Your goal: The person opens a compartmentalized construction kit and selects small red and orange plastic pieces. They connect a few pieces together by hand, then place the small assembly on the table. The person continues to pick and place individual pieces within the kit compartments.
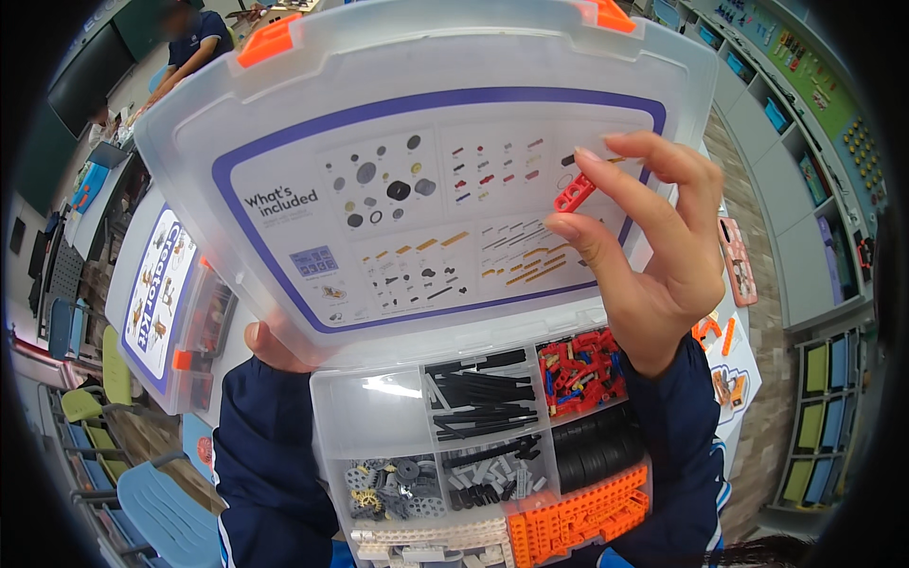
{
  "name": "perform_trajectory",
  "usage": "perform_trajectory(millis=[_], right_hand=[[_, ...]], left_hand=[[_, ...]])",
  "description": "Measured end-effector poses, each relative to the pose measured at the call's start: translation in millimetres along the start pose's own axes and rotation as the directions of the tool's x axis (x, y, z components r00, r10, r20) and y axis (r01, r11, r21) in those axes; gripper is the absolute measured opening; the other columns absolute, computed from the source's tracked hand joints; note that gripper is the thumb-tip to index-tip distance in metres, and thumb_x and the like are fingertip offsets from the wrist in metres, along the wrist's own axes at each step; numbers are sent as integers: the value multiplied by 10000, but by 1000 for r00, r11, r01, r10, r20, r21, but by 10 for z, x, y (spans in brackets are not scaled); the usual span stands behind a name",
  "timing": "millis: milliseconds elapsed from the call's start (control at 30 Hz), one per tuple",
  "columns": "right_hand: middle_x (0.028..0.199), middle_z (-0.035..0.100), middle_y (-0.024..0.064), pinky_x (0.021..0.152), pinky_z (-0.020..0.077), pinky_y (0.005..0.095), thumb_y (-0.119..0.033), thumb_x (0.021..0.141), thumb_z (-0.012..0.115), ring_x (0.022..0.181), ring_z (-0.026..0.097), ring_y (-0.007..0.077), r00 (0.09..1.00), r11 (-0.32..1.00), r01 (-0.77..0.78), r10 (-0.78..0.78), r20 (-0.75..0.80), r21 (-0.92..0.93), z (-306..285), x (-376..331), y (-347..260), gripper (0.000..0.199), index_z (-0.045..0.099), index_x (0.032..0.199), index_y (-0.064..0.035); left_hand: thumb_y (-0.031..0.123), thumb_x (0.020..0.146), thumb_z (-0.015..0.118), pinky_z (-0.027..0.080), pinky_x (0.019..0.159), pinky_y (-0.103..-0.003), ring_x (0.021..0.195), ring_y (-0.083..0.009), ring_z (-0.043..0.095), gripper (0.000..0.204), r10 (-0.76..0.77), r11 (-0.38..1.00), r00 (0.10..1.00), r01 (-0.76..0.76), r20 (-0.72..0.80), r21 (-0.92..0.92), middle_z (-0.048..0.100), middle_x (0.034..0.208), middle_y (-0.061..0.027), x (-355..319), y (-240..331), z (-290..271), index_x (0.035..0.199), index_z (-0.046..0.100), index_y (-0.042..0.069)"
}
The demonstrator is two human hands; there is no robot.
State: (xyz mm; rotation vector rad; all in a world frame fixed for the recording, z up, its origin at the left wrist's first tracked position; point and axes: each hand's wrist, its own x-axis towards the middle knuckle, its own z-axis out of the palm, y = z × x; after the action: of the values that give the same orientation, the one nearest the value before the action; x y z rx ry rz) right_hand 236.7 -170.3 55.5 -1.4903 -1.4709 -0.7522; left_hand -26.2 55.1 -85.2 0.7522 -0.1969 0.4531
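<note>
My right hand [649, 251] is raised in front of the open lid [284, 123] of a clear plastic parts box. It pinches a small red building piece [574, 192] between thumb and forefinger, held against the lid's printed parts chart. My left hand [268, 346] grips the lid's lower left edge; only the thumb and part of the palm show, the fingers are hidden behind the lid. Below, the box's tray [379, 412] shows compartments of black rods, red and blue connectors, black tyres, grey gears and orange beams.
A second closed parts box [156, 303] with an orange latch lies to the left. Another person in a dark top sits at the far top left. Green and blue chairs stand at the lower left. Storage shelves with bins line the right wall.
</note>
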Motion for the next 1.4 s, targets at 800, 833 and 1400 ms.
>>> perform_trajectory(millis=[800,833,1400], right_hand=[[871,679,68,685,471,348,-21,662,736,799,575,250,897,880,24,-228,378,474,54,-105,-403,309,757,970,-30],[872,678,69,681,470,351,-48,666,721,786,577,251,839,859,41,-307,449,511,112,-135,-458,297,752,961,-24],[658,585,27,720,513,322,-141,698,685,800,604,211,257,776,253,-630,733,578,635,-47,-1028,107,662,741,-47]], left_hand=[[476,785,760,370,1159,-552,1431,-402,425,1041,9,971,998,8,67,-240,410,1557,-238,-5,-41,57,1581,280,8],[475,785,760,370,1160,-551,1431,-401,426,1041,11,968,997,7,72,-250,410,1557,-238,-6,-35,68,1581,280,7],[429,842,669,430,1088,-425,1336,-315,516,906,-113,991,994,111,16,73,470,1500,-214,34,113,287,1561,307,14]])
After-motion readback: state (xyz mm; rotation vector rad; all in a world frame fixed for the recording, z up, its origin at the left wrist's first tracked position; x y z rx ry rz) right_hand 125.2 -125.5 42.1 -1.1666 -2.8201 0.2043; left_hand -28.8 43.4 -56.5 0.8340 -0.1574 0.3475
